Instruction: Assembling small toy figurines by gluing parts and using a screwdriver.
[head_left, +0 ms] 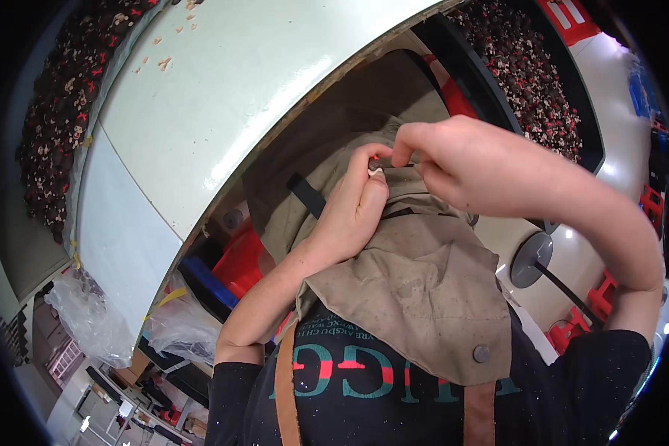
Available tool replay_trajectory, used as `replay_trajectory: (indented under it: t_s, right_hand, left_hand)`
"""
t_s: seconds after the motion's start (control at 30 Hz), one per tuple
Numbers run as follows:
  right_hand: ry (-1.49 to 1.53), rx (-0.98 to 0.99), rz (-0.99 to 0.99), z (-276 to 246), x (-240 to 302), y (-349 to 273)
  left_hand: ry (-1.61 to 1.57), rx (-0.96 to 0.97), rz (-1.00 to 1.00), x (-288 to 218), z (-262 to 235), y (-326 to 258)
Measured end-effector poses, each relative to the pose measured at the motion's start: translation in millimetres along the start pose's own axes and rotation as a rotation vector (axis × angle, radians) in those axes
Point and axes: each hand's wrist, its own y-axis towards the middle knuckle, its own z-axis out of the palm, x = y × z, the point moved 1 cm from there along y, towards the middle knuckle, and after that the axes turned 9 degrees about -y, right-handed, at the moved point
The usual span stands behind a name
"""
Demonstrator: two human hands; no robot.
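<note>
Over my lap, my left hand (351,204) pinches a small dark piece with red and cream parts (376,164) between thumb and forefinger. Its exact kind is too small to tell. My right hand (442,160) is closed just to the right of it, index finger and thumb bent toward the piece. Whatever those fingers may grip is hidden. Both hands are above a khaki apron (416,260) that covers my lap.
A white table (223,89) with cream scraps (163,64) curves along the left. Heaps of similar dark, red and cream pieces (56,111) lie beyond it and in a black tray (591,141) at upper right. Clear plastic bags (89,312) hang at lower left.
</note>
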Motion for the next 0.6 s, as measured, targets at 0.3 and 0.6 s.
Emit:
replay_trajectory:
  t_s: [0.3, 0.6]
  right_hand:
    - [-0.274, 0.170, 0.111, -22, 2, 14]
    - [-0.307, -0.002, -0.068, -14, -3, 17]
  left_hand:
    - [-0.228, 0.071, -0.094, -5, 3, 7]
    - [-0.350, 0.139, -0.166, -9, -6, 8]
